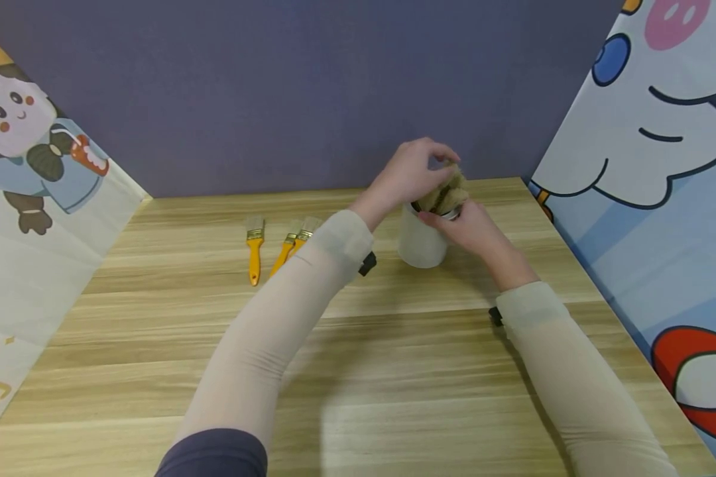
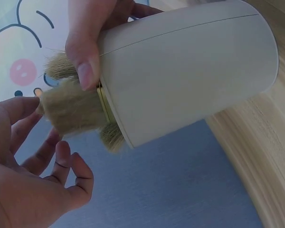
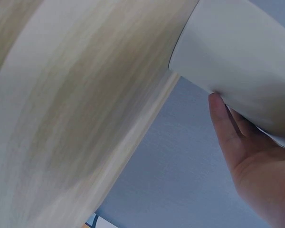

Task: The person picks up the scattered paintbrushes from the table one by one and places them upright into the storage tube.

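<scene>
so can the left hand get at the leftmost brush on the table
Probably yes: nothing lies over the leftmost brush, though the left hand is touching bristles sticking out of the white container.

Desk (image 1: 394,377) before me: striped wood grain | back right: white canister (image 1: 421,242), standing | left of it: one orange-handled paintbrush (image 1: 254,252) | beside that: two more paintbrushes (image 1: 284,251), close together, partly behind my left sleeve (image 1: 286,318)

Booth-like nook (kind of building unclear): wood-grain table (image 1: 417,371), dark backdrop (image 1: 334,99), cartoon-printed side panels (image 1: 620,149).
</scene>
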`<state>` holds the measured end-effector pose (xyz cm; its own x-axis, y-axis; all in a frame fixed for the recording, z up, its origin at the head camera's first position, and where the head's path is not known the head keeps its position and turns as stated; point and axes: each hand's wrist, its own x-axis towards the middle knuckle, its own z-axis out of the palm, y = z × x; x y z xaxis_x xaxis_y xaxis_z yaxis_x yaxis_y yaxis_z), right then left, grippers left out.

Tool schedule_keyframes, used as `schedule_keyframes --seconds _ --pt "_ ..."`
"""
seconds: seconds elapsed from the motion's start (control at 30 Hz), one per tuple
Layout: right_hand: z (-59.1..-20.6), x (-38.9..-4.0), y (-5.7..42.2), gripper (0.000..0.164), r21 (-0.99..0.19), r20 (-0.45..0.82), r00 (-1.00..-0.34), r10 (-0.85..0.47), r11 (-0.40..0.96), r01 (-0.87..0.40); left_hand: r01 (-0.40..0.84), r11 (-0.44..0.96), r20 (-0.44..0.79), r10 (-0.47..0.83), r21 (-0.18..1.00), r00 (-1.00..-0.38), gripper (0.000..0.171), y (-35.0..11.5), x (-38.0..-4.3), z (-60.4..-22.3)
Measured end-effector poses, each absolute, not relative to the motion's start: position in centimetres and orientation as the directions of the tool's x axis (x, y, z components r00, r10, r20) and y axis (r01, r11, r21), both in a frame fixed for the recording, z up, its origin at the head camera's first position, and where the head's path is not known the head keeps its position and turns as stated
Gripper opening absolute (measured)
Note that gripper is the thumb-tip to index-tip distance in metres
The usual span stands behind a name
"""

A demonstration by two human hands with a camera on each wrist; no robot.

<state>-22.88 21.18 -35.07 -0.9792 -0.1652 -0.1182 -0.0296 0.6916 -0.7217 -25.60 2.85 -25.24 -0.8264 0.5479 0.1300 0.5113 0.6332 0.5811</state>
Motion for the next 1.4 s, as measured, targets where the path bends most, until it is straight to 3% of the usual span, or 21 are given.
schedule_keyframes --seconds 0.33,0.6,0.8,1.03,1.2,1.4 --pt "-35.0 -22.9 21.1 0.113 -0.731 -0.094 -0.979 -0.182 0.68 -0.056 0.496 0.68 0.11 0.527 0.54 -0.842 0.019 2.7 -25.7 -25.3" --pt "-34.9 -22.9 20.8 0.111 -0.724 -0.083 -0.981 -0.175 0.687 -0.061 0.482 0.644 0.141 0.506 0.594 -0.851 0.015 1.2 -25.7 -25.3" --pt "-34.9 -22.9 21.0 0.106 -0.726 -0.056 -0.981 -0.185 0.682 -0.087 0.466 0.66 0.114 0.503 0.589 -0.857 0.018 0.6 -26.0 -25.2" --pt "-35.0 -22.8 21.1 0.108 -0.72 -0.074 -0.981 -0.179 0.691 -0.072 0.532 0.643 0.152 0.549 0.551 -0.822 0.028 0.6 -25.7 -25.4" --pt "-35.2 -22.8 21.0 0.11 -0.722 -0.062 -0.986 -0.156 0.689 -0.063 0.53 0.653 0.16 0.538 0.541 -0.828 0.028 -1.7 -26.2 -24.8" --pt "-35.2 -22.9 20.8 0.111 -0.712 -0.064 -0.989 -0.135 0.7 -0.05 0.455 0.708 0.172 0.437 0.54 -0.883 0.029 -7.0 -27.1 -24.3"
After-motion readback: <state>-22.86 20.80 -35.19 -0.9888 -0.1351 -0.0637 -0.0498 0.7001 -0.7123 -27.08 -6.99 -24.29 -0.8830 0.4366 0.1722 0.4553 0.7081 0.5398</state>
